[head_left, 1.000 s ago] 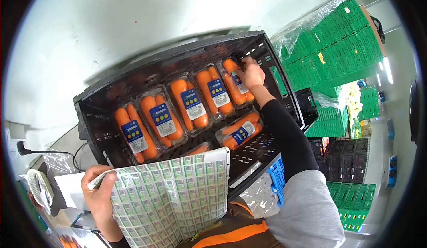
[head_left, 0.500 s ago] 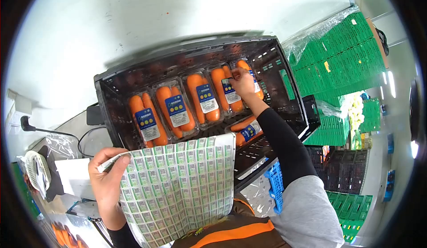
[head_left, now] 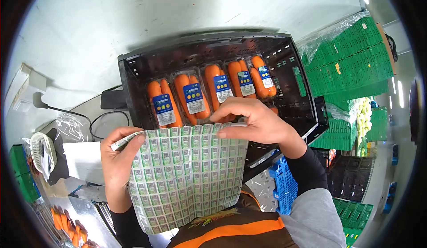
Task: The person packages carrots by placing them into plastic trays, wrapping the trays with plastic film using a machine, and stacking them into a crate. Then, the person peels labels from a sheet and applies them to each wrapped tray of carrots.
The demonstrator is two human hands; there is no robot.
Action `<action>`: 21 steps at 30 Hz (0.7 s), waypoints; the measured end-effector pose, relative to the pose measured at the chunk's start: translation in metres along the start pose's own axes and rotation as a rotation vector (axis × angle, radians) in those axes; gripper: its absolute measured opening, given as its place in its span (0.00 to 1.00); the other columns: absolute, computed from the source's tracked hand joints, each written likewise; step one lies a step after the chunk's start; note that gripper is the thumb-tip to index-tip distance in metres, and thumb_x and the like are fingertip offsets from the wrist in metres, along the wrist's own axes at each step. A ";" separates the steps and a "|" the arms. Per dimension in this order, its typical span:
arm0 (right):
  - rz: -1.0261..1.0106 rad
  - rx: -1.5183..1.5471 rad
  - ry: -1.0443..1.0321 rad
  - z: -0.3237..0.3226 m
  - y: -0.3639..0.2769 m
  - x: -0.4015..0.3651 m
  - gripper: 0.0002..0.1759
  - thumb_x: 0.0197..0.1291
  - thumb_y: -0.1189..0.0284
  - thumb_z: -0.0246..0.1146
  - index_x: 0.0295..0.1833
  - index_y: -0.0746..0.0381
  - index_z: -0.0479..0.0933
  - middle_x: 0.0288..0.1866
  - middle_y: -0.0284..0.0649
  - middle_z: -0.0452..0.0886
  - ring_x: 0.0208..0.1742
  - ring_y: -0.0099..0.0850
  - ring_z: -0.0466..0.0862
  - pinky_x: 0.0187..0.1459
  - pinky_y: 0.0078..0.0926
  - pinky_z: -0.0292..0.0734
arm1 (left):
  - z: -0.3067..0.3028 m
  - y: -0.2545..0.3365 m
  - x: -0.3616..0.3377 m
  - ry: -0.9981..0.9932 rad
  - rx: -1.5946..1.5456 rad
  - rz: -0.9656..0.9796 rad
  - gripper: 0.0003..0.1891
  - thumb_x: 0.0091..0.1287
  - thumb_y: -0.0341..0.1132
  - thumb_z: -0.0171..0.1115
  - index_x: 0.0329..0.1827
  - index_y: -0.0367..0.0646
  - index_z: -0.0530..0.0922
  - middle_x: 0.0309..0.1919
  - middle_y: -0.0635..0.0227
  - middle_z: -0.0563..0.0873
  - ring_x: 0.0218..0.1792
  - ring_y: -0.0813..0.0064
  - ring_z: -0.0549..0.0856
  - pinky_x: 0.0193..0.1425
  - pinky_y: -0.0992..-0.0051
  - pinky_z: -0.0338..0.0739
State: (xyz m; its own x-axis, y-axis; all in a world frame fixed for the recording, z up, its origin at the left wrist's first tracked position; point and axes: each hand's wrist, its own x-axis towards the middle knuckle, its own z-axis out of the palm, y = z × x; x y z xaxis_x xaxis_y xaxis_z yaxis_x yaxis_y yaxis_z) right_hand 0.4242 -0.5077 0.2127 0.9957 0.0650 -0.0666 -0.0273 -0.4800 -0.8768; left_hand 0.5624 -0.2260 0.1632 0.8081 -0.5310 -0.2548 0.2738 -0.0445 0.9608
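My left hand [head_left: 122, 154] grips the curled upper left corner of a sheet of stickers [head_left: 187, 177], small green-and-white labels with square codes. At the sheet's top right edge is my right hand [head_left: 260, 121], its thumb in front and index finger just over the edge. Beyond the sheet, a black crate [head_left: 178, 47] holds a row of clear packs of carrots with blue-and-white labels, among them the leftmost carrot pack [head_left: 163, 106] and the rightmost carrot pack [head_left: 264, 77]. A small greenish sticker shows on the label of the carrot pack [head_left: 241, 79] second from the right. My right hand hides part of the crate's near side.
Stacked green crates [head_left: 349, 66] with plastic film stand at the right. A blue crate [head_left: 283, 183] is below the black one. At the left lie a black cable [head_left: 66, 110], a white basket [head_left: 42, 150] and loose carrots [head_left: 66, 226].
My right hand has come back from the carrot packs to the top edge of the sticker sheet. My left hand keeps hold of the sheet, and the view has shifted slightly.
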 end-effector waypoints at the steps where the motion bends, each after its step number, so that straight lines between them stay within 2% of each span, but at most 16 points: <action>1: -0.002 0.003 0.002 0.003 -0.004 0.001 0.15 0.58 0.74 0.70 0.50 0.64 0.79 0.42 0.38 0.82 0.43 0.28 0.82 0.47 0.27 0.77 | -0.001 0.001 -0.001 -0.005 -0.009 -0.004 0.06 0.62 0.25 0.68 0.41 0.33 0.83 0.31 0.69 0.86 0.30 0.85 0.82 0.36 0.84 0.75; 3: -0.053 -0.247 0.059 0.004 -0.007 0.002 0.14 0.55 0.77 0.72 0.47 0.63 0.80 0.37 0.38 0.82 0.40 0.31 0.83 0.43 0.28 0.77 | -0.002 0.001 -0.002 -0.010 -0.011 -0.002 0.06 0.62 0.25 0.68 0.41 0.33 0.83 0.31 0.69 0.86 0.30 0.85 0.82 0.36 0.84 0.75; 7: -0.043 -0.264 0.123 0.016 -0.013 0.005 0.13 0.52 0.77 0.72 0.44 0.63 0.80 0.35 0.38 0.81 0.39 0.34 0.83 0.40 0.30 0.78 | -0.003 -0.002 -0.004 -0.021 -0.019 0.008 0.06 0.63 0.25 0.68 0.41 0.33 0.83 0.30 0.69 0.86 0.30 0.85 0.82 0.35 0.84 0.75; 9: -0.161 -0.465 0.138 0.022 -0.015 0.006 0.12 0.49 0.79 0.72 0.41 0.62 0.81 0.34 0.38 0.81 0.36 0.35 0.83 0.36 0.30 0.79 | -0.003 -0.001 -0.004 -0.016 -0.005 -0.026 0.06 0.63 0.25 0.68 0.41 0.33 0.83 0.30 0.69 0.86 0.29 0.85 0.82 0.35 0.84 0.75; 10: -0.162 -0.466 0.137 0.028 -0.014 0.005 0.12 0.49 0.79 0.72 0.41 0.62 0.81 0.34 0.38 0.81 0.36 0.35 0.83 0.36 0.30 0.79 | -0.003 -0.001 -0.004 -0.012 0.007 -0.063 0.06 0.63 0.26 0.68 0.41 0.33 0.83 0.30 0.69 0.87 0.29 0.85 0.82 0.35 0.84 0.75; 12: -0.268 -0.653 0.215 0.041 -0.007 -0.001 0.10 0.47 0.77 0.69 0.37 0.60 0.78 0.34 0.36 0.78 0.36 0.36 0.82 0.33 0.32 0.78 | -0.004 -0.001 -0.004 -0.008 0.004 -0.098 0.06 0.63 0.26 0.68 0.41 0.34 0.83 0.30 0.70 0.86 0.29 0.86 0.82 0.34 0.84 0.75; 14: -0.281 -0.696 0.202 0.051 -0.009 -0.010 0.12 0.44 0.79 0.69 0.37 0.59 0.78 0.35 0.36 0.78 0.38 0.35 0.83 0.35 0.29 0.80 | -0.008 -0.004 -0.005 -0.006 0.001 -0.133 0.06 0.63 0.26 0.67 0.41 0.34 0.83 0.30 0.70 0.86 0.29 0.86 0.82 0.34 0.84 0.74; 16: -0.306 -0.432 0.178 0.059 -0.019 -0.014 0.11 0.47 0.81 0.68 0.38 0.60 0.79 0.36 0.37 0.79 0.39 0.35 0.83 0.37 0.28 0.80 | -0.014 -0.010 -0.004 0.024 -0.028 -0.109 0.07 0.63 0.28 0.68 0.41 0.34 0.83 0.29 0.70 0.86 0.29 0.86 0.82 0.33 0.84 0.74; 17: -0.215 -0.229 0.134 0.058 -0.026 -0.017 0.09 0.53 0.82 0.67 0.41 0.61 0.79 0.37 0.34 0.80 0.40 0.30 0.84 0.38 0.26 0.81 | -0.019 -0.010 -0.005 0.023 -0.036 -0.107 0.07 0.63 0.28 0.68 0.41 0.34 0.83 0.29 0.70 0.86 0.29 0.86 0.82 0.33 0.84 0.74; 18: -0.212 -0.237 0.128 0.056 -0.024 -0.015 0.09 0.53 0.82 0.67 0.41 0.61 0.79 0.37 0.34 0.80 0.40 0.30 0.84 0.38 0.26 0.81 | -0.028 -0.010 -0.006 0.075 -0.014 -0.106 0.08 0.62 0.29 0.69 0.41 0.34 0.83 0.30 0.70 0.86 0.29 0.85 0.81 0.34 0.83 0.74; 20: -0.086 0.335 0.501 0.046 -0.004 -0.009 0.06 0.60 0.76 0.66 0.43 0.61 0.79 0.38 0.31 0.81 0.40 0.25 0.83 0.38 0.25 0.80 | -0.052 -0.012 -0.011 0.127 0.002 -0.110 0.09 0.62 0.29 0.70 0.41 0.34 0.82 0.30 0.70 0.86 0.30 0.85 0.81 0.35 0.83 0.74; 21: 0.125 0.527 0.604 0.033 0.011 -0.001 0.07 0.61 0.73 0.66 0.44 0.61 0.79 0.39 0.30 0.81 0.39 0.23 0.82 0.38 0.24 0.79 | -0.068 -0.014 -0.016 0.192 -0.021 -0.070 0.10 0.61 0.31 0.70 0.41 0.35 0.82 0.30 0.70 0.85 0.30 0.84 0.81 0.37 0.81 0.74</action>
State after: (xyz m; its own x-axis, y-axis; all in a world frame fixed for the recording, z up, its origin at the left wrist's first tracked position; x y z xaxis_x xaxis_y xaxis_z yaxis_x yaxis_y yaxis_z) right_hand 0.4195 -0.4841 0.1869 0.8544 -0.5179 -0.0422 -0.0298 0.0322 -0.9990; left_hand 0.5809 -0.1596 0.1462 0.8707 -0.3558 -0.3395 0.3425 -0.0568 0.9378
